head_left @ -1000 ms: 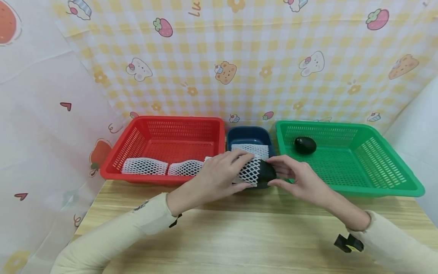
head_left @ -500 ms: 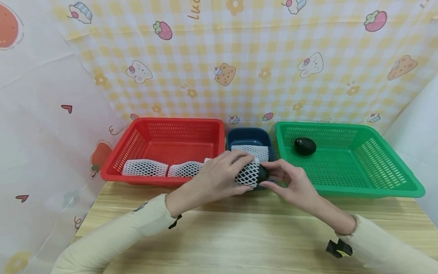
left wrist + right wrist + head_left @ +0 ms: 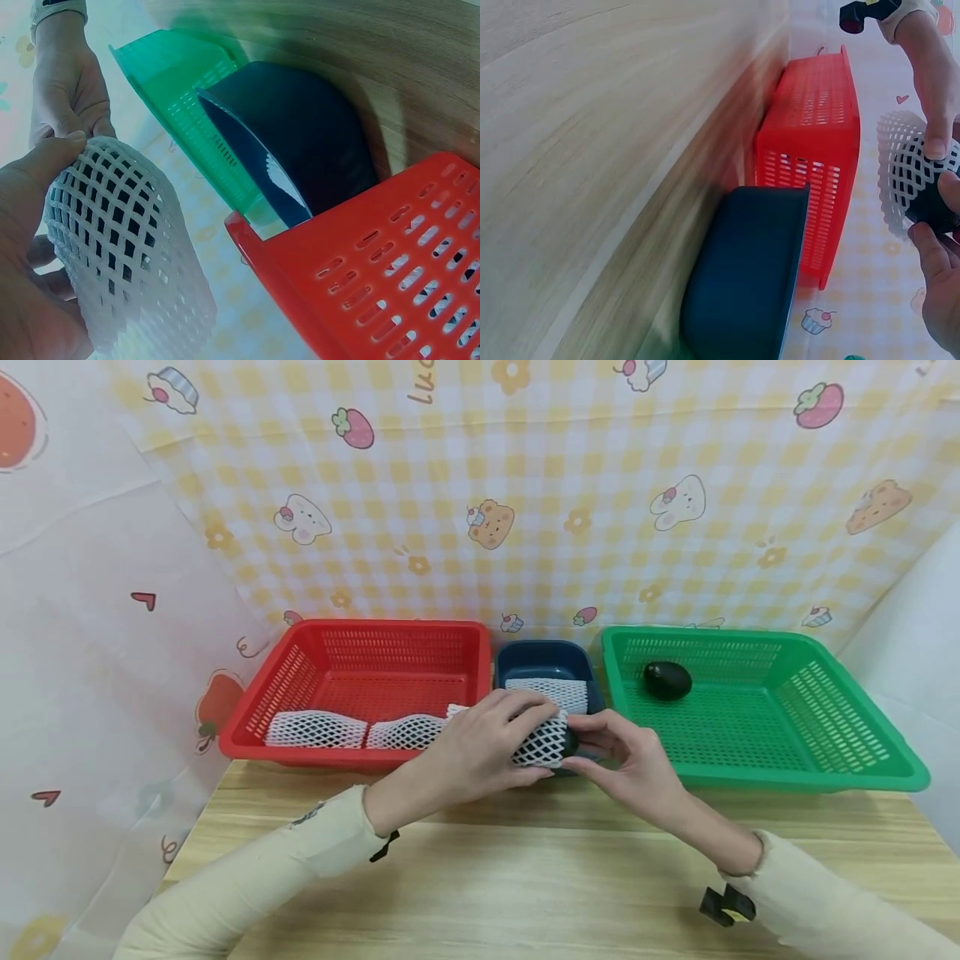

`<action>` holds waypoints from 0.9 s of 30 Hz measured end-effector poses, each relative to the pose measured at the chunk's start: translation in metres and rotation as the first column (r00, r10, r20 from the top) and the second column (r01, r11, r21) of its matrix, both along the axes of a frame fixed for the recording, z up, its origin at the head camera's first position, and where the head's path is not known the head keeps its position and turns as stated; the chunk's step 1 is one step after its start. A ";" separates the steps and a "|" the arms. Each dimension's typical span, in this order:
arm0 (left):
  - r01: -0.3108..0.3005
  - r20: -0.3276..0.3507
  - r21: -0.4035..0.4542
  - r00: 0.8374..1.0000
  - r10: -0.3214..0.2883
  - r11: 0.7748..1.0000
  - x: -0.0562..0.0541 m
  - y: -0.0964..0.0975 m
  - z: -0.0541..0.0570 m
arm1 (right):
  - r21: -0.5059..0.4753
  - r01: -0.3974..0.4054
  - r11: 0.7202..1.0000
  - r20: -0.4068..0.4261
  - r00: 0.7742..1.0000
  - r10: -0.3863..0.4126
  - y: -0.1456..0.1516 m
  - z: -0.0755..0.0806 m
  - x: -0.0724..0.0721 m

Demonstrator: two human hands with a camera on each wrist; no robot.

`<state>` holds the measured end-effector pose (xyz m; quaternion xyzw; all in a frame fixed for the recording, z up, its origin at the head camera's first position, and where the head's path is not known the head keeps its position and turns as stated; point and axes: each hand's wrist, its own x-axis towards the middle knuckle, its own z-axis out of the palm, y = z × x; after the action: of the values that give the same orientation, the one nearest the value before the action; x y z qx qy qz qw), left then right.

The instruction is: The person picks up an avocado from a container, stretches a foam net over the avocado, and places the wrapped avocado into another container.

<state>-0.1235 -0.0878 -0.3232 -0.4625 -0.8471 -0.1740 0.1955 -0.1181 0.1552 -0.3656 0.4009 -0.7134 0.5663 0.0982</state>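
Gripping mesh sleeve [image 3: 543, 743] round dark fruit [image 3: 930, 205] with left hand [image 3: 480, 737], pinching fruit's exposed end with right hand [image 3: 633, 762].

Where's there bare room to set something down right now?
Bare tabletop lies between the two sleeves, before the blue bin. The green basket is bare right of its dark fruit; the red basket, behind its netted pieces. Crowded: the blue bin, holding white netting, its near side largely hidden behind the left grip, right grip and netted fruit.
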 end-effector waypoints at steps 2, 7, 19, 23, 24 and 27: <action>0.008 0.003 -0.002 1.000 -0.008 1.000 0.000 0.000 0.000 | -0.004 0.006 1.000 -0.002 1.000 -0.006 -0.002 -0.001 0.000; 0.025 0.007 -0.006 1.000 -0.025 1.000 0.000 0.001 0.000 | 0.003 0.019 1.000 -0.001 1.000 -0.019 -0.005 -0.001 0.001; 0.036 0.011 -0.023 0.999 -0.036 0.999 0.000 0.001 0.000 | 0.007 -0.002 1.000 0.062 0.998 0.001 -0.003 -0.004 0.002; 0.035 0.011 -0.026 0.999 -0.035 0.999 0.001 0.002 0.001 | -0.033 0.038 0.999 0.065 0.997 -0.036 -0.007 -0.007 0.003; 0.036 0.014 -0.028 0.999 -0.036 0.999 0.001 0.002 0.000 | -0.038 0.040 0.999 0.076 0.996 -0.037 -0.008 -0.009 0.003; 0.036 0.026 -0.036 0.999 -0.035 0.999 0.002 0.002 0.000 | -0.044 0.035 0.998 0.122 0.992 -0.029 -0.010 -0.012 0.004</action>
<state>-0.1212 -0.0857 -0.3235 -0.4788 -0.8441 -0.1678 0.1733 -0.1144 0.1456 -0.3773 0.3518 -0.7111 0.6044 0.0729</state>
